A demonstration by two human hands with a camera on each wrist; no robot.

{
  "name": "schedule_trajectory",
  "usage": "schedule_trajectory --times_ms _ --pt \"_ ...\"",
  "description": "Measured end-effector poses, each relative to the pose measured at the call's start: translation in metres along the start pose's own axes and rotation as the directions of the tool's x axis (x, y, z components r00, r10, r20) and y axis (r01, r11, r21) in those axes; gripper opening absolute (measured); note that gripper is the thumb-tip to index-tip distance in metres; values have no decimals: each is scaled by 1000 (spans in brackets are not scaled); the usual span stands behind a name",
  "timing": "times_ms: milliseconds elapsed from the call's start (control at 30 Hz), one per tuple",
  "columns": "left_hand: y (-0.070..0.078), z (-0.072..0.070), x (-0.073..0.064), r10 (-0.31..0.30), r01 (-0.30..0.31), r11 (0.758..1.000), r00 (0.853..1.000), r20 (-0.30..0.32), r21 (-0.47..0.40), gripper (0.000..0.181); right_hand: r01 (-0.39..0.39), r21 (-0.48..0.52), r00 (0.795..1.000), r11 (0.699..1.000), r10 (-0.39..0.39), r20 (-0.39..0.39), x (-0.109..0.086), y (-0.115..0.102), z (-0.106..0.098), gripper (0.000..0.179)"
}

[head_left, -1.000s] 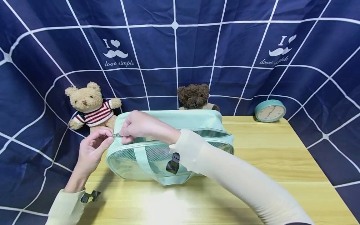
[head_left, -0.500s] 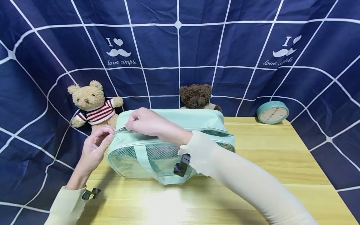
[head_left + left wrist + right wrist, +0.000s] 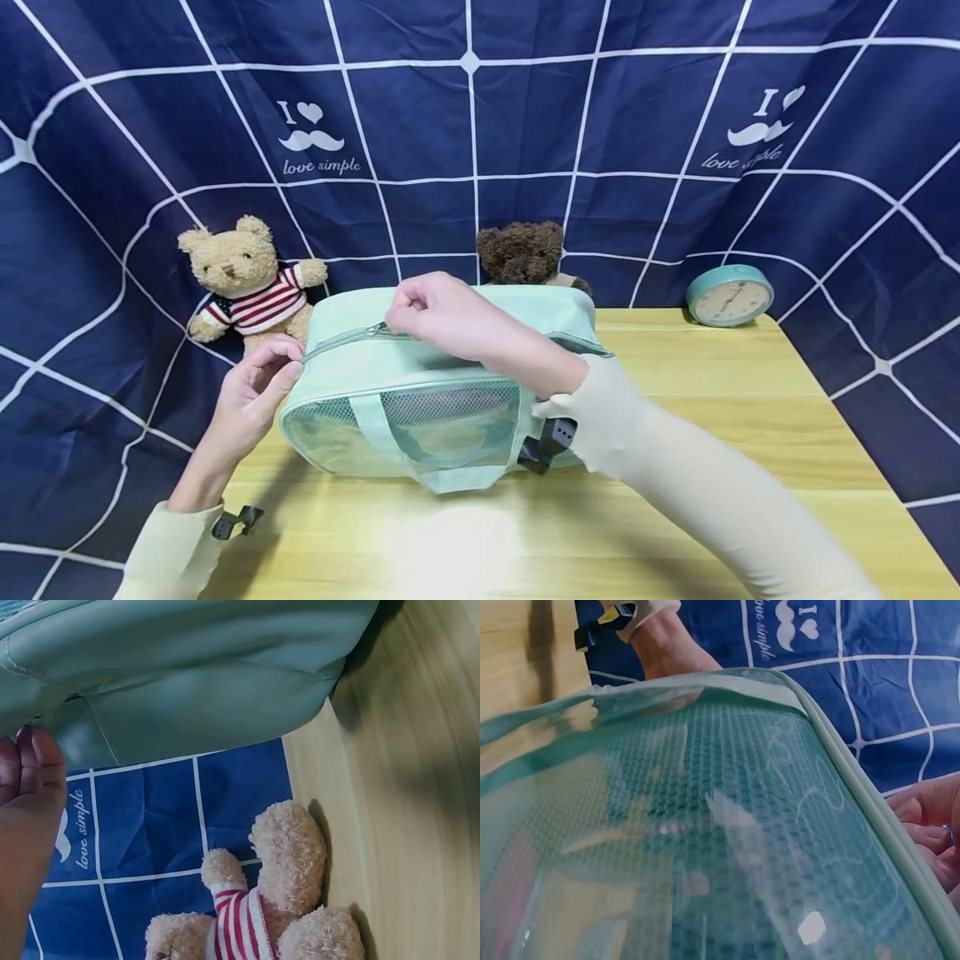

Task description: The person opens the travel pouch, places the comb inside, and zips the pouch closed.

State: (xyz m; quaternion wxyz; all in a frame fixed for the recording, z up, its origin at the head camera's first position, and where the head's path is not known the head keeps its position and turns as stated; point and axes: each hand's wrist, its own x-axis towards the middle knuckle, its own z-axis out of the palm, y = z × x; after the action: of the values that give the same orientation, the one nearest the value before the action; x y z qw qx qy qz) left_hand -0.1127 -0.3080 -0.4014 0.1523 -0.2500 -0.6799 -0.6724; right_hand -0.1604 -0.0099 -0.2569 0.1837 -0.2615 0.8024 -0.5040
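A mint-green bag (image 3: 450, 367) with mesh-and-clear side panels and a strap handle (image 3: 465, 481) stands on the table. My left hand (image 3: 251, 396) pinches its upper left corner at the zipper's end; in the left wrist view its fingertips meet the green fabric. Over the bag's top, my right hand (image 3: 450, 312) has its fingers curled on the zipper pull, just right of the metal slider (image 3: 375, 329). Left of the slider the zipper is closed, while a gap shows at the right end. My right wrist and forearm hide part of the bag's front.
A tan teddy bear (image 3: 240, 275) in a striped shirt sits behind the left corner. Behind the bag is a dark brown teddy bear (image 3: 520, 252), partly hidden. A teal clock (image 3: 729, 296) stands at the table's (image 3: 712, 433) back right, before a navy curtain (image 3: 405, 125).
My right hand has moved right along the bag's top with the zipper slider, and the closed stretch behind it has grown. My left hand keeps its hold on the corner.
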Motion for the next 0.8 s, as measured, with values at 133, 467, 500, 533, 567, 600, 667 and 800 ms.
schedule_trajectory --times_ms 133,467,500,533,567,600,667,800 --pt "1 1 1 -12 12 1000 1000 -24 -4 19 -25 13 999 1000 26 -25 -9 1 -12 12" --pt "-2 0 1 17 -17 1000 1000 -19 1 12 8 48 991 999 -1 -135 -46 21 -59 15" --pt "-2 0 1 24 -24 1000 999 -26 0 8 4 62 990 998 5 -141 -51 24 -64 16" --pt "-2 0 1 29 -29 1000 999 -32 -2 5 -3 84 990 996 15 -143 -56 28 -69 17" --pt "-2 1 0 34 -34 999 999 -33 -6 3 -9 96 989 995 23 -145 -60 31 -73 17" --pt "-2 1 0 37 -37 999 999 -33 -9 5 -16 107 989 994 32 -147 -65 34 -77 18" --pt "-2 1 -1 38 -38 999 999 -30 -6 6 -28 130 987 991 48 -156 -75 41 -85 17" --pt "-4 2 -3 24 -24 1000 999 -30 9 10 -18 172 981 985 51 -188 -93 52 -96 19"
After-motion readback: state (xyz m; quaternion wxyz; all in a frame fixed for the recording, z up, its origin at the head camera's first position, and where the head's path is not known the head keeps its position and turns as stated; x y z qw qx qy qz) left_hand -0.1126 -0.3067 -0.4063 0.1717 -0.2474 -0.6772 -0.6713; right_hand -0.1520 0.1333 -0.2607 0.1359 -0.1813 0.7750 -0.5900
